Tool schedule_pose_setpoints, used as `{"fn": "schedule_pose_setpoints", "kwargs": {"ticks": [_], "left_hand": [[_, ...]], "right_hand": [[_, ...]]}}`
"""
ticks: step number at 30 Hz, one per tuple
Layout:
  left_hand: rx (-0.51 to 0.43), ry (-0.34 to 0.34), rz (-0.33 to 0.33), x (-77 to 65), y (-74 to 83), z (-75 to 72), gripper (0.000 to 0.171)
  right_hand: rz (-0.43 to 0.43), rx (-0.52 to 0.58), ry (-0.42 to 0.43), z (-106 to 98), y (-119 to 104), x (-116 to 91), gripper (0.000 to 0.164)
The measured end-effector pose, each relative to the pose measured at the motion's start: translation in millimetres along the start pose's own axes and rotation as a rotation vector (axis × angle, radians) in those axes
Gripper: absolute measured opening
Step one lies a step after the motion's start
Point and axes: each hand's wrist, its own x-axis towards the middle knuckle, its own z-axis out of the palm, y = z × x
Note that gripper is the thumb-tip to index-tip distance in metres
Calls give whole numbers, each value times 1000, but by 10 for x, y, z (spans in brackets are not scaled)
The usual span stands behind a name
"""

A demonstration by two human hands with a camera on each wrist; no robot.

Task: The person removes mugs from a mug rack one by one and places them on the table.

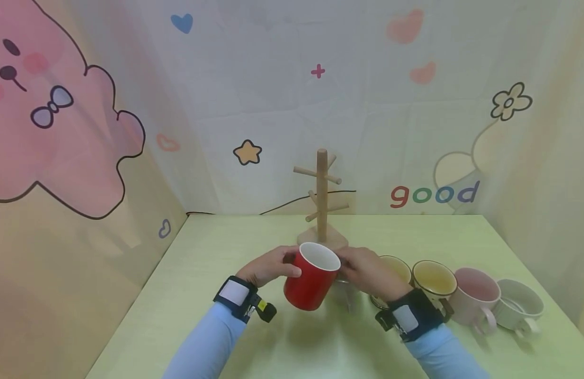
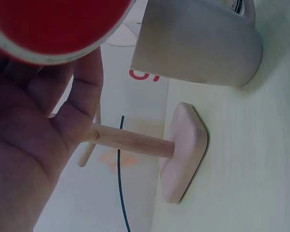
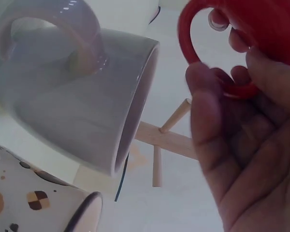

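Note:
A red mug [image 1: 311, 281] with a white inside is held tilted above the table in front of a wooden mug tree [image 1: 322, 202]. My left hand [image 1: 272, 264] grips its body from the left, thumb on the near side. On the other side, my right hand [image 1: 370, 268] pinches the red handle [image 3: 184, 34], as the right wrist view shows. Below and behind the right hand stands a grey mug [image 3: 72, 106], mostly hidden in the head view. The tree's pegs that show carry nothing.
To the right stand two mugs with yellow insides and dark rims [image 1: 434, 278], a pink mug [image 1: 474, 297] and a pale grey-white mug [image 1: 518, 305]. The right forearm partly covers the nearest ones. A printed cloth wall [image 1: 273, 79] closes off the back of the table [image 1: 178, 316].

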Motion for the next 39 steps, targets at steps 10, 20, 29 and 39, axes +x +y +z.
{"fn": "schedule_pose_setpoints", "kwargs": {"ticks": [10,20,29,39], "left_hand": [[-179,-41,69,35,-155,-112,67],[-262,-134,94,-4,-278,-184,54],[-230,36,49,-11,-294,-204,39],[-94,208,41,17,-280,-238,45]], "right_hand": [[46,180,-95,25,36,-21,26],[95,304,-185,89,2,-22,15],[132,360,-138,144,-61,-34,17],[216,338,4,214,-226,-55,15]]}}
